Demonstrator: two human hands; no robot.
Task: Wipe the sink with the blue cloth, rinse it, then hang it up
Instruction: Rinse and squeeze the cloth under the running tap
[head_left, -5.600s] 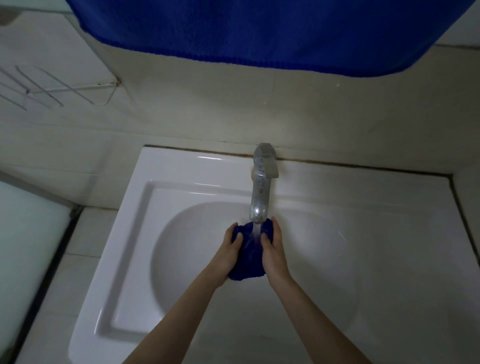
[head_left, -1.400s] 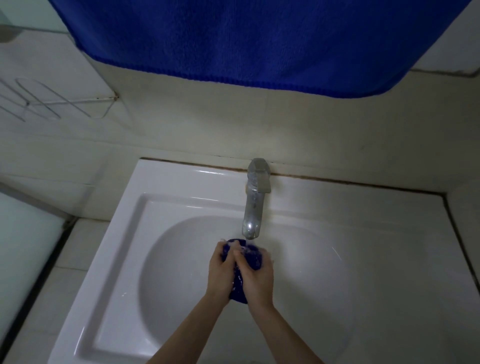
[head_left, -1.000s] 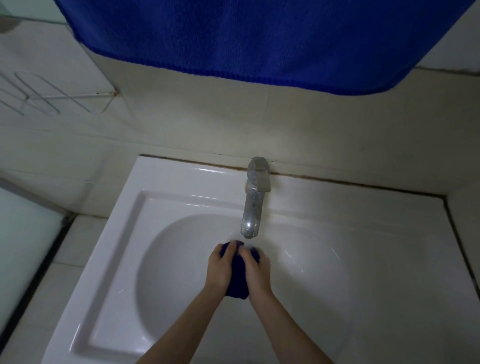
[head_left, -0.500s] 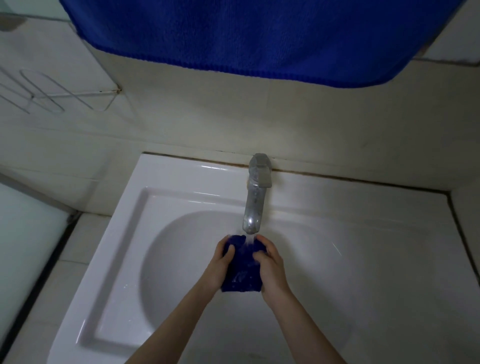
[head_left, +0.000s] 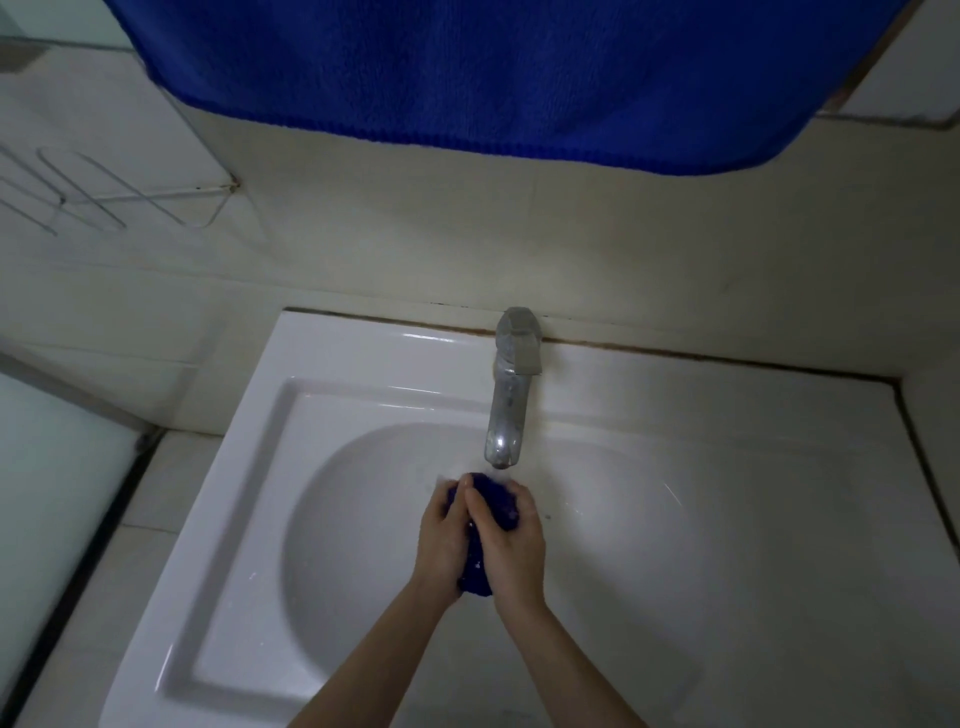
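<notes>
A small dark blue cloth is bunched up between both my hands over the bowl of the white sink. My left hand grips its left side and my right hand grips its right side, fingers curled round it. The cloth sits just under the spout of the metal tap, with water running onto it. Most of the cloth is hidden by my hands.
A large blue towel hangs on the wall above the sink. A wire rack is fixed to the tiled wall at the left. A pale surface lies left of the sink.
My hands have closed tighter round the cloth, squeezing it into a smaller bunch under the tap. Half a second ago it was spread wider between them.
</notes>
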